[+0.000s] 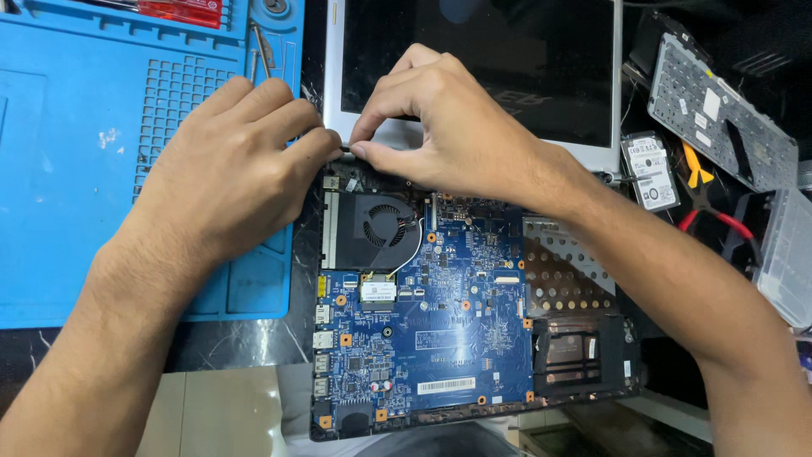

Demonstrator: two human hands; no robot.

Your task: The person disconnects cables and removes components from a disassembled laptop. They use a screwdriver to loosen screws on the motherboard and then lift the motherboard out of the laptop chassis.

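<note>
Left hand [233,161] and right hand [440,127] fingertips pinched together on small dark part [345,151] at hinge corner above blue motherboard [431,322].

The small dark part pinched between the hands' fingertips [348,149] was too small to identify. The right hand [448,127] hid the laptop's hinge corner. The laptop screen [482,59] and blue repair mat [85,152] were cut off at the edges.
</note>
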